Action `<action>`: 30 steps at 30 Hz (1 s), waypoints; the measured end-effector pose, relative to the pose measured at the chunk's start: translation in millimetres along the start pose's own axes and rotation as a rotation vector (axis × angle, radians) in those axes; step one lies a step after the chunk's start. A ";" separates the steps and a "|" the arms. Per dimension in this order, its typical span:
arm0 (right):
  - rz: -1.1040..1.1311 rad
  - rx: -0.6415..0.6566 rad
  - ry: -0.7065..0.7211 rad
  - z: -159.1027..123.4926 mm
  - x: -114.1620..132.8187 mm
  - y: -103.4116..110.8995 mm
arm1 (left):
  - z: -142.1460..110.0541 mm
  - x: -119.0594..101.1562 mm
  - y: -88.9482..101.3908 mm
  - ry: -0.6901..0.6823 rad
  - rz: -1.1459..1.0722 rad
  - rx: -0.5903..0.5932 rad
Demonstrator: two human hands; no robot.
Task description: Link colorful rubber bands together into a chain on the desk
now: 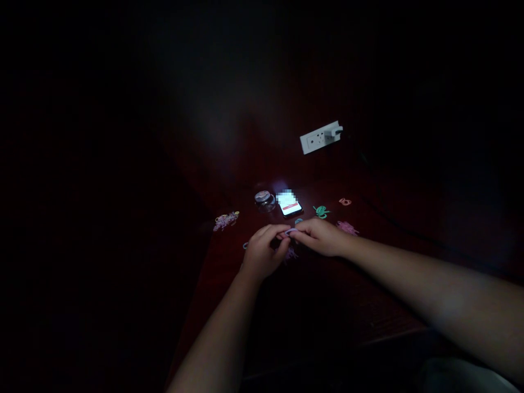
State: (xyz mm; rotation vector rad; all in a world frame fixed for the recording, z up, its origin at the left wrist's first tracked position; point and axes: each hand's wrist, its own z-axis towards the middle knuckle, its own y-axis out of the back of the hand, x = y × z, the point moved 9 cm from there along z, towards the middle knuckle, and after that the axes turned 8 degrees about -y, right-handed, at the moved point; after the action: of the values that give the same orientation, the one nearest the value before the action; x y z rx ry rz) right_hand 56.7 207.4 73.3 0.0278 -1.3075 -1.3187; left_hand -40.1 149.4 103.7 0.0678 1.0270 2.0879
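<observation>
Over the dark red table, my left hand (264,252) and my right hand (321,237) meet at their fingertips. Between them is a small lilac elastic band (291,231), pinched by the fingers of both hands. Just below the fingers lies a small purple heap of bands (291,253). A blue band (298,221) shows behind my right fingers, partly hidden. Beside my left hand a pale band (245,245) peeks out. Pink bands (347,227) lie past my right wrist, and green bands (321,212) lie behind that hand.
A lit phone (290,208) lies beyond my hands, with a clear lidded jar (265,201) to its left. Mixed bands (226,220) are piled near the table's left edge. Orange bands (345,201) lie at right. A white socket strip (321,137) holds a plug.
</observation>
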 end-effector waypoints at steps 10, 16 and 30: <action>0.069 0.066 -0.012 -5.1 2.6 -6.7 | -5.4 13.7 1.2 0.111 -0.107 -0.059; 0.014 -0.071 0.059 -3.8 5.7 4.2 | -7.3 15.4 0.6 0.137 -0.123 -0.049; 0.034 -0.188 0.081 -6.4 13.0 16.2 | -3.0 12.6 9.1 0.088 0.021 -0.094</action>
State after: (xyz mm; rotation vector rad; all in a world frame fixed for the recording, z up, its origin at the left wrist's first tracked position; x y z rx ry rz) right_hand 68.2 200.1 90.2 -0.0704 -1.1075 -1.3927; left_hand -55.6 152.7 104.4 -0.0606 0.9818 2.1719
